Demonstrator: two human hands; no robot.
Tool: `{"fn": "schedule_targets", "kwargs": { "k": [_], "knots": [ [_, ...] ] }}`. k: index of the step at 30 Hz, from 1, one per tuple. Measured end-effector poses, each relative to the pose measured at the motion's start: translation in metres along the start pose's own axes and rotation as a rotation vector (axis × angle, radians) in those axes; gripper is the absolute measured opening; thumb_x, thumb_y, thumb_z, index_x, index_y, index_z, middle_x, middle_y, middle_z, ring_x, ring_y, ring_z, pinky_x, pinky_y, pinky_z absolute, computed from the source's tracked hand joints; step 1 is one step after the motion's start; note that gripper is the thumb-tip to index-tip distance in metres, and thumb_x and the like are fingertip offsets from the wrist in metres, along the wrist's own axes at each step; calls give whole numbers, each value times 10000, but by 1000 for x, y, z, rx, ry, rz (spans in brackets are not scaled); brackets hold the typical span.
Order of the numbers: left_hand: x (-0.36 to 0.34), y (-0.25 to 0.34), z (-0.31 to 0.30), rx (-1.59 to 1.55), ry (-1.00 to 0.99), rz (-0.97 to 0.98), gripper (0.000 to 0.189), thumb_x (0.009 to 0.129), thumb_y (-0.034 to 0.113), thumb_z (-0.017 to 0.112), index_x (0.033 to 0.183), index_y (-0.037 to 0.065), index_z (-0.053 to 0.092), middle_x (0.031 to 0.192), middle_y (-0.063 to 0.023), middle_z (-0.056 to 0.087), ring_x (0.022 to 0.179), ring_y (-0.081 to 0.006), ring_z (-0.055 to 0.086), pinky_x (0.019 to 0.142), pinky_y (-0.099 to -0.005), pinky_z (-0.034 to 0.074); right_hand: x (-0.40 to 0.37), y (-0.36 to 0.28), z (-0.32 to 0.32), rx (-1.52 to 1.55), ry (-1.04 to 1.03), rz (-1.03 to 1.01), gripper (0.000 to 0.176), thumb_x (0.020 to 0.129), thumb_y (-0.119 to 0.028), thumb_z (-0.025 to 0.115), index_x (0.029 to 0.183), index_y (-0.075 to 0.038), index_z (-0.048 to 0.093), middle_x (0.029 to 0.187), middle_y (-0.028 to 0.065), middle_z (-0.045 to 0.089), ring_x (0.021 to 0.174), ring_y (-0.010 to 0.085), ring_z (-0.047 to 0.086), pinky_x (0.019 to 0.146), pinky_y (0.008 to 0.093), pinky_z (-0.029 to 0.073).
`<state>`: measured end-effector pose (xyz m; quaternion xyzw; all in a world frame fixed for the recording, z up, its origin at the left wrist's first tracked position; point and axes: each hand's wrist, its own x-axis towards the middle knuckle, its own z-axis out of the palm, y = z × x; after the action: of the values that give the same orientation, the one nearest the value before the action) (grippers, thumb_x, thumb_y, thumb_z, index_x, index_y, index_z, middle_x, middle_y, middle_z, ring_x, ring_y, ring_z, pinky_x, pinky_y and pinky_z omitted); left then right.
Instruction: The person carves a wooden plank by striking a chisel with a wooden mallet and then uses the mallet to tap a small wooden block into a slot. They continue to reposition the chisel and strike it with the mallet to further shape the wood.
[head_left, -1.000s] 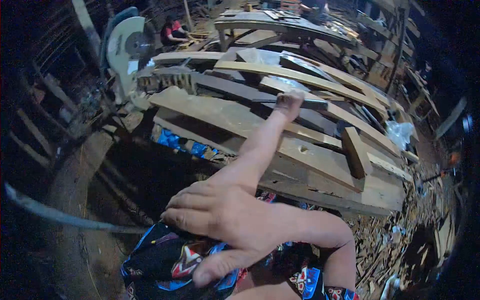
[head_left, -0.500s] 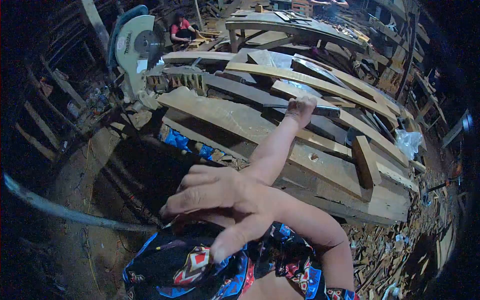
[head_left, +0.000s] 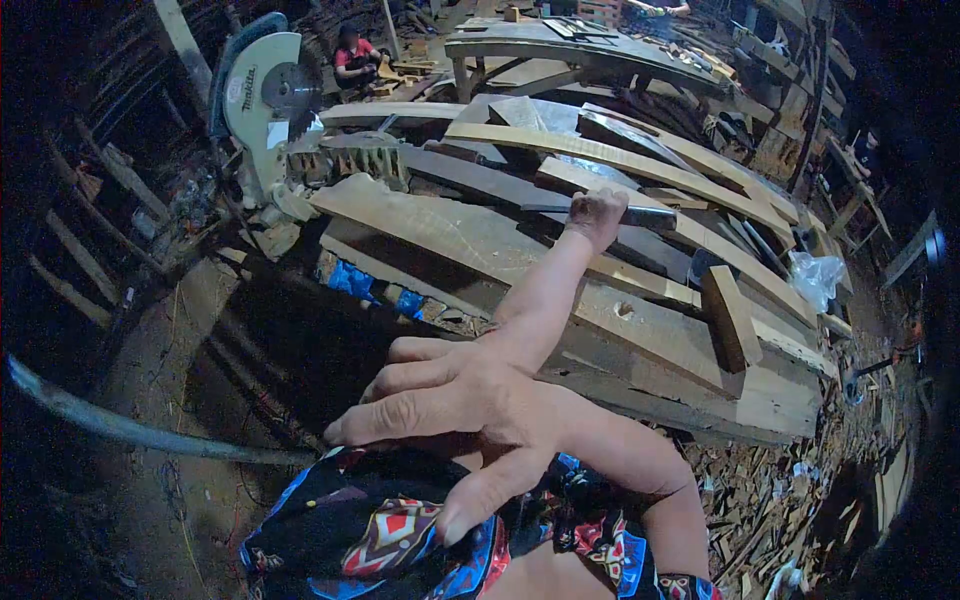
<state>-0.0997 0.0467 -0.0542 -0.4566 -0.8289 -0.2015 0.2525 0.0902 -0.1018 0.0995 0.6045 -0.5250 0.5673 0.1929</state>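
Observation:
My left hand (head_left: pixel 598 215) reaches out over the workpieces, its fingers wrapped round a long narrow tool (head_left: pixel 650 216). A thick dark end of the tool sticks out to the right of the fist, and a thin end to the left. Nearer, my right hand (head_left: pixel 450 400) is spread with its back up and holds nothing. Its fingers point left and its thumb points down, over patterned cloth (head_left: pixel 390 540). Behind it, part of my left forearm is hidden. Long wooden pieces (head_left: pixel 620 160) lie across a thick plank (head_left: pixel 440 230) under and beyond my left hand.
A Makita circular saw (head_left: pixel 262 100) stands at the upper left. A short wood block (head_left: pixel 730 318) and a clear plastic bag (head_left: pixel 815 280) are on the right. Behind is a table (head_left: pixel 580 50); a person in red (head_left: pixel 355 60) crouches beyond. Wood scraps (head_left: pixel 790 500) cover the right-hand floor.
My right hand has shifted slightly right, and its thumb sits a little lower. The left fist still grips the tool, and the whole view has moved slightly.

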Motion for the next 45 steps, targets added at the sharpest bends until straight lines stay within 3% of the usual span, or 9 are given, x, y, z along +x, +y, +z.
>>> {"fn": "schedule_targets", "kwargs": {
  "k": [6,9,15,21,24,33,36,40,45],
  "knots": [
    [1,2,-3,-7,-9,-3,135,780,170,446,862,122,541,805,-139,595,755,-318,602,626,-459,462,-17,-7,-17,199,-89,274,689,718,-507,621,961,136,564,936,179,580,637,226,499,601,316,343],
    [0,4,-2,-7,-14,-1,135,780,169,446,863,122,542,806,-138,596,757,-317,604,629,-459,463,-6,-7,-10,-92,-32,25,716,701,-518,632,993,130,551,839,157,563,630,238,494,598,327,347],
    [-1,4,-2,-4,-1,6,135,781,167,448,865,123,543,810,-138,598,762,-315,606,634,-458,465,13,-10,1,-7,-108,149,628,670,-518,631,910,59,561,729,136,526,713,307,519,636,396,393],
    [4,8,-22,-19,-163,-44,168,741,105,487,900,94,539,866,-160,593,816,-320,602,670,-452,468,3,-3,-13,176,-186,326,681,691,-506,642,1011,87,544,762,148,521,637,275,488,588,345,376],
    [5,11,-28,-26,-205,-55,199,721,74,506,918,80,537,894,-172,590,843,-322,601,688,-449,470,-1,5,-10,-29,-69,84,670,696,-501,642,999,90,551,764,153,525,635,279,493,593,348,378],
    [2,3,-14,-30,-116,-37,210,706,78,538,916,76,527,864,-154,586,823,-313,603,694,-439,464,1,12,-3,12,-71,142,626,696,-485,651,924,91,565,712,139,527,610,263,500,585,335,383],
    [2,2,-12,-43,-104,-22,217,698,84,555,912,80,524,855,-147,584,819,-306,603,691,-438,462,-9,9,-13,170,-53,319,619,697,-483,653,901,95,568,683,125,523,603,250,505,571,333,383],
    [1,5,-15,-17,-120,-36,230,684,86,577,907,82,524,854,-142,584,827,-299,601,696,-439,460,3,12,4,7,-25,81,681,718,-500,626,1018,103,517,759,147,532,698,287,517,664,353,395],
    [2,4,-15,-44,-80,-40,232,671,77,587,896,80,529,859,-147,587,837,-305,598,700,-444,460,5,19,7,205,-125,233,643,720,-504,620,986,75,536,760,142,525,713,288,519,667,351,404]
  ]
}}
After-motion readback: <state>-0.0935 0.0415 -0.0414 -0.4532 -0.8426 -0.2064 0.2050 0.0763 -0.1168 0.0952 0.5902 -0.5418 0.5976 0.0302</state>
